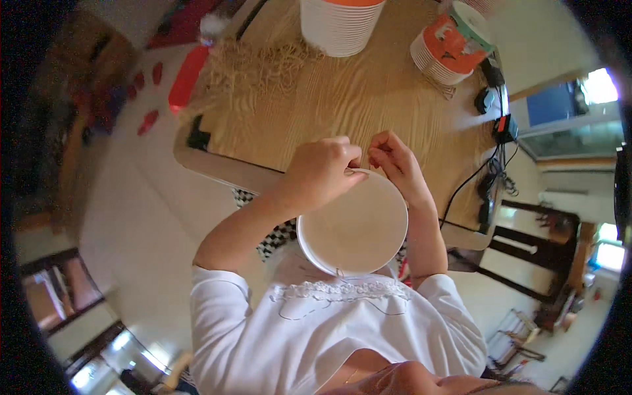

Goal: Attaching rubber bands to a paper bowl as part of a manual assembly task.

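Note:
A white round tub sits at the table's near edge in front of my chest, and its pale inside faces up. My left hand is closed on the tub's far rim, the thumb over the edge. Just right of it, my right hand is pinched close to the same rim; whatever lies between its fingertips is too small to make out. A thin brown loop of cord shows at the tub's near rim. The tub's outer wall is mostly hidden.
Tangled brown twine lies on the wooden table at the far left, near a red long object. A white ribbed tub stands at the back. Stacked orange and green containers and black cables line the right side.

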Available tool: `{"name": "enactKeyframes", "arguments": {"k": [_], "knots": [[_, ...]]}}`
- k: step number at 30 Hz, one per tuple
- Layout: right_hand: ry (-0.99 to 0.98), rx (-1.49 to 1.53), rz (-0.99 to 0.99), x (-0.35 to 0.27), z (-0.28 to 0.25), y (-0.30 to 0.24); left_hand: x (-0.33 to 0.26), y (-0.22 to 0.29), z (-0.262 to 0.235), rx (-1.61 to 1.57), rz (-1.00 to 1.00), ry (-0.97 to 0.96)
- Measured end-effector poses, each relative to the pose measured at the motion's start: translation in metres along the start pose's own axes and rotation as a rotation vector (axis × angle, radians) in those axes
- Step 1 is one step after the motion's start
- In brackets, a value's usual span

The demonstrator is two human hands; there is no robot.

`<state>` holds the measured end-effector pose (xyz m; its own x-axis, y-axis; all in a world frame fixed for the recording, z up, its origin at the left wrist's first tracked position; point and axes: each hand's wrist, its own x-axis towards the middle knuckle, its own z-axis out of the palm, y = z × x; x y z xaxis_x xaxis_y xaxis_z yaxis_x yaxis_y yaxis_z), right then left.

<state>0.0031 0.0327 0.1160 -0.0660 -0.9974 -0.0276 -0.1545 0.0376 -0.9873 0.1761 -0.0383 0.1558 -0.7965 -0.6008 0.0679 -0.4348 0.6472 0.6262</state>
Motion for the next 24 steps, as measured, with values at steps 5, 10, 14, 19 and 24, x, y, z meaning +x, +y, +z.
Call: {"name": "enactKeyframes", "arguments": {"k": [5,10,14,19,24], "knots": [[-0.102,-0.161,0.137,0.006,-0.005,0.000,-0.012,-0.018,0.018,-0.232,-0.052,0.075],[-0.132,-0.016,0.118,0.005,-0.009,0.000,-0.018,-0.014,0.029,-0.370,-0.067,0.136],[-0.094,0.039,0.112,0.010,-0.008,-0.002,-0.011,-0.036,0.040,-0.839,-0.090,0.086],[-0.063,0.021,0.047,0.015,0.002,-0.011,0.001,-0.048,0.057,-1.128,-0.088,-0.024],[0.041,0.032,0.053,0.015,0.008,-0.006,0.000,-0.048,0.062,-1.213,-0.130,0.003]]}}
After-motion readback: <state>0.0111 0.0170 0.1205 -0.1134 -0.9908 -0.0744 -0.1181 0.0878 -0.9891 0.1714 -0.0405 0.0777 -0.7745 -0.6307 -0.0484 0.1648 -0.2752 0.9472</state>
